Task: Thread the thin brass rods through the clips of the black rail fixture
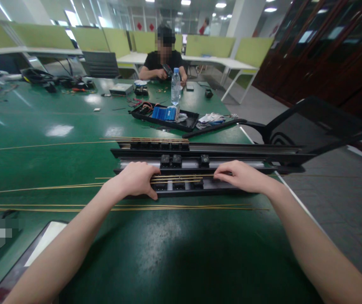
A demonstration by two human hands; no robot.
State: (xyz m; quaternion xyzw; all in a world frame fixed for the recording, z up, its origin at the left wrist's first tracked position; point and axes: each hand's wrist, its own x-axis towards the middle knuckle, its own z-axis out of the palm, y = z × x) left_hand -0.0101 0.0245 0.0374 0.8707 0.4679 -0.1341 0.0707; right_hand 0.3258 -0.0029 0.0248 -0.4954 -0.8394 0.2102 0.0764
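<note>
Across the nearest black channel rail (181, 193) lies my left hand (138, 179), its thumb on the near edge and fingers on the far edge. Thin brass rods (181, 180) run lengthwise over small black blocks (179, 185) inside this rail, passing under my left hand. My right hand (242, 175) is closed in a pinch on the rail's right part, with a thin brass rod at the fingertips. Just beyond is a second black rail (187, 163) with small black blocks (204, 160) in it. A third rail (231, 147) lies behind, topped by more rods.
Loose brass rods (193, 207) lie in front. A black tray (190, 122) with blue packets, a water bottle (175, 86) and gloves (212, 120) stand farther back. A person (151, 61) sits opposite. A mesh chair (320, 122) stands by the table's right edge (301, 211).
</note>
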